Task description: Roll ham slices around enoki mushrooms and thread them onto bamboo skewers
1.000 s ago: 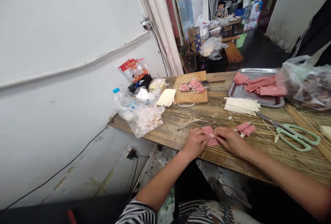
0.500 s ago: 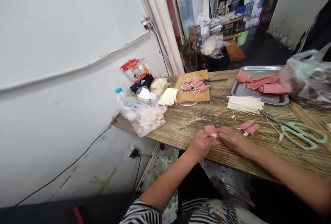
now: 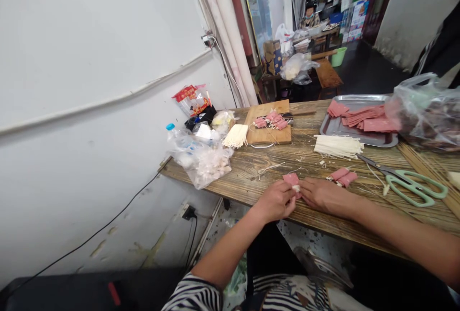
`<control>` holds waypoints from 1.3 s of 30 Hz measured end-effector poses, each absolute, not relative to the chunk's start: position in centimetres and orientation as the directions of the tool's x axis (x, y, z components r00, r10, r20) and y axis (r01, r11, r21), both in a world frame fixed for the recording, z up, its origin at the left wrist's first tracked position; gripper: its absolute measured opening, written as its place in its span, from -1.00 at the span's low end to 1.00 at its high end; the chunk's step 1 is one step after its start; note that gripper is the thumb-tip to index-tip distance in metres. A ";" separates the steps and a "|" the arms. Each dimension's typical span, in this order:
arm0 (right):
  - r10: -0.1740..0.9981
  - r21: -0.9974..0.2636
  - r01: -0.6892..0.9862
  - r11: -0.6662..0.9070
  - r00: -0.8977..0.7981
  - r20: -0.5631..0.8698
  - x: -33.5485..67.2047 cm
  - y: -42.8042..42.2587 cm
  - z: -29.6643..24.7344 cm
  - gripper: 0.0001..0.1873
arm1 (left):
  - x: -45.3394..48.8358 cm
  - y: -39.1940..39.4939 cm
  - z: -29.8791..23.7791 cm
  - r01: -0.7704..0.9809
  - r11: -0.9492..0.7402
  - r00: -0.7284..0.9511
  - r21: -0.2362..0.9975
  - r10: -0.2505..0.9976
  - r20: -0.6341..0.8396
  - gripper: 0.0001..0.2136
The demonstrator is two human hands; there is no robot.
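Note:
My left hand (image 3: 276, 201) and my right hand (image 3: 321, 195) meet at the near edge of the wooden table (image 3: 251, 167). Both pinch a pink meat slice (image 3: 291, 179) that is wrapped round a small bundle of white mushroom stems. The fingers of both hands are closed on this roll. Just right of my right hand lie two finished pink rolls (image 3: 343, 176). A loose pile of white enoki mushrooms (image 3: 336, 146) lies farther back.
A metal tray (image 3: 332, 126) holds more pink slices at the back right. Green-handled scissors (image 3: 409, 182) lie to the right, near bamboo skewers (image 3: 427, 162). A cutting board (image 3: 268, 133) carries several skewered rolls. Plastic bags (image 3: 201, 155) and a bottle crowd the left end.
Both hands have rolled the pink slice tighter and slid slightly toward the table's near edge; less of the slice shows now. The camera has shifted a little.

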State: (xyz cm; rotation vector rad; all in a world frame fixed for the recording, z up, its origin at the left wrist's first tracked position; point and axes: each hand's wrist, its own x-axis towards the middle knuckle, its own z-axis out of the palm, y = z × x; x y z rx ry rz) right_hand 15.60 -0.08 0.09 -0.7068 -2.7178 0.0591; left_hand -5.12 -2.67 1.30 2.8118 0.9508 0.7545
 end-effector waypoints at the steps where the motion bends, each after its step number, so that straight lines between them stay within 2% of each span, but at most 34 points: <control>1: 0.440 -0.073 0.439 0.895 -0.849 0.293 15.6 -0.1 0.2 -0.78 | -5.2 -2.8 1.4 0.542 -0.807 0.684 0.233 0.585 0.436 -0.81; 3: 0.375 -0.016 0.387 0.922 -0.881 0.288 15.7 -0.1 0.4 -0.77 | -5.4 -2.9 1.5 0.534 -0.811 0.684 0.241 0.581 0.440 -0.79; 5: 0.386 -0.065 0.386 0.920 -0.864 0.322 15.7 -0.2 0.6 -0.76 | -5.5 -2.9 1.4 0.533 -0.811 0.685 0.241 0.581 0.440 -0.80; 8: 0.492 -0.259 0.421 0.869 -0.792 0.361 15.7 -0.4 0.6 -0.69 | -5.5 -2.8 0.9 0.537 -0.809 0.668 0.237 0.580 0.466 -0.83; 12: 0.672 -0.536 0.449 0.715 -0.651 0.352 15.4 -0.5 0.3 -0.70 | -5.5 -2.5 0.3 0.527 -0.799 0.612 0.289 0.593 0.524 -0.82; 17: 0.823 -0.700 0.494 0.516 -0.512 0.246 15.2 -0.2 0.1 -0.74 | -5.3 -1.7 0.3 0.483 -0.748 0.553 0.455 0.664 0.504 -0.83; 21: 0.838 -0.698 0.516 0.496 -0.496 0.228 15.1 -0.1 0.4 -0.70 | -5.3 -1.3 0.4 0.506 -0.652 0.499 0.565 0.755 0.425 -0.84; 26: 0.870 -0.605 0.642 0.471 -0.453 0.197 14.3 0.2 0.7 -0.70 | -5.3 -1.4 0.1 0.535 -0.569 0.396 0.625 0.822 0.409 -0.84; 33: 0.922 -0.540 0.758 0.366 -0.372 0.102 13.4 0.6 1.7 -0.77 | -5.3 -1.6 -0.1 0.480 -0.694 0.452 0.537 0.720 0.527 -0.83; 39: 0.946 -0.527 0.808 0.263 -0.323 -0.023 13.3 1.6 2.2 -0.76 | -5.3 -1.7 -0.5 0.536 -0.719 0.476 0.442 0.690 0.545 -0.79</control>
